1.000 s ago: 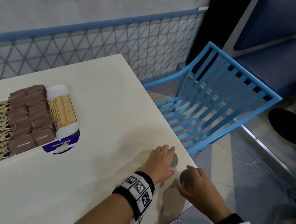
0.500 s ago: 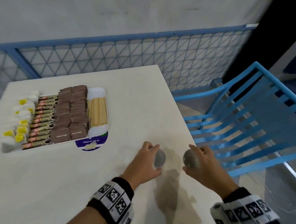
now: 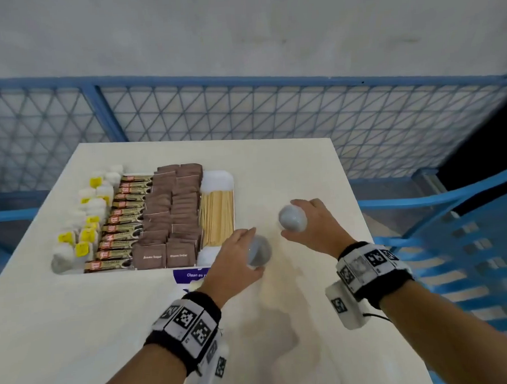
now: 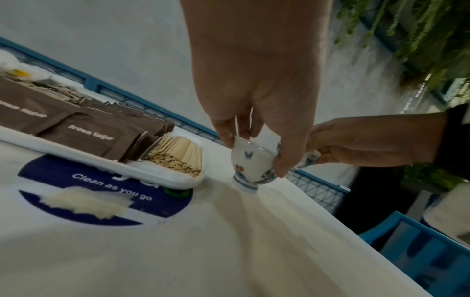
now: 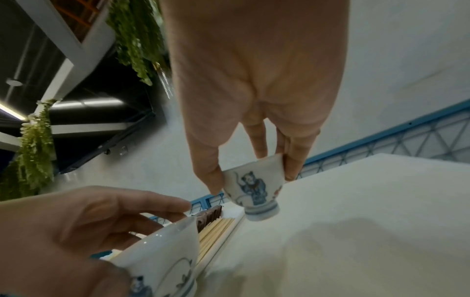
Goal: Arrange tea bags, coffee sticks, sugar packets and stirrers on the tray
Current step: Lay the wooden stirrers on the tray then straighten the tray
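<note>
A white tray (image 3: pixel 217 178) on the table carries tea bags (image 3: pixel 81 230) at its left, then coffee sticks (image 3: pixel 122 225), brown sugar packets (image 3: pixel 174 213) and wooden stirrers (image 3: pixel 217 217) at its right. My left hand (image 3: pixel 241 257) grips a small painted porcelain cup (image 3: pixel 259 251) by its rim, just off the tray's near right corner. The cup (image 4: pixel 251 166) is tilted, its foot close over the table. My right hand (image 3: pixel 309 221) holds a second such cup (image 3: pixel 292 219) from above, farther right. This cup (image 5: pixel 254 191) hangs above the tabletop.
A blue round sticker (image 3: pixel 192 275) reading "Clean as you go" lies under the tray's near edge. A blue slatted chair (image 3: pixel 470 254) stands right of the table's edge (image 3: pixel 362 215). A blue mesh railing (image 3: pixel 242 110) runs behind the table.
Both hands took hold of the cups near the table's right front edge and carried them up and left toward the tray. The head view swung left, and the whole tray shows now.
</note>
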Motion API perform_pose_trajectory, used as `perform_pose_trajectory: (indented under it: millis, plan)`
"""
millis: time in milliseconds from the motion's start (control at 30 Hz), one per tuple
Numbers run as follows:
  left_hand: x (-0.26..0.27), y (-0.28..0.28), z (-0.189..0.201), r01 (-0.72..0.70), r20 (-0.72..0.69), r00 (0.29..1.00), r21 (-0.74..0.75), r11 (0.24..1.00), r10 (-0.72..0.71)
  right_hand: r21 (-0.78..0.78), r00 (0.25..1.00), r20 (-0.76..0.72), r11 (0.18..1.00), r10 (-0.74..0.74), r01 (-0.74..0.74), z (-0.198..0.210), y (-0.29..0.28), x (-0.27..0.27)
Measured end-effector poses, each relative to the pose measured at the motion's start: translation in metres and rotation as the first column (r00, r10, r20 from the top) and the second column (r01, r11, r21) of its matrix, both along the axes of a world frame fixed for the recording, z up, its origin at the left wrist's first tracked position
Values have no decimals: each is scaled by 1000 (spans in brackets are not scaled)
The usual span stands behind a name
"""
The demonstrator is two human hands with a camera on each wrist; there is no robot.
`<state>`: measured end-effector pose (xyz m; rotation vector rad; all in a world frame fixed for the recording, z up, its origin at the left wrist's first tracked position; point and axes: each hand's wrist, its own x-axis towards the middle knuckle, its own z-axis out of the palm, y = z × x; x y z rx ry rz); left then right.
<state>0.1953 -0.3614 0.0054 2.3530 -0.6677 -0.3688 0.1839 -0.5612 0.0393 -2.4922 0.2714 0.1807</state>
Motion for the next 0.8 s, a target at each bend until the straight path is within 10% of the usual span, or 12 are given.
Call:
perform_pose_trajectory:
  millis: [800]
  plan:
    - [61,-13,-46,-127,-69,991,-209,970,115,31,989,-102,994,107,-104,-35,34,123]
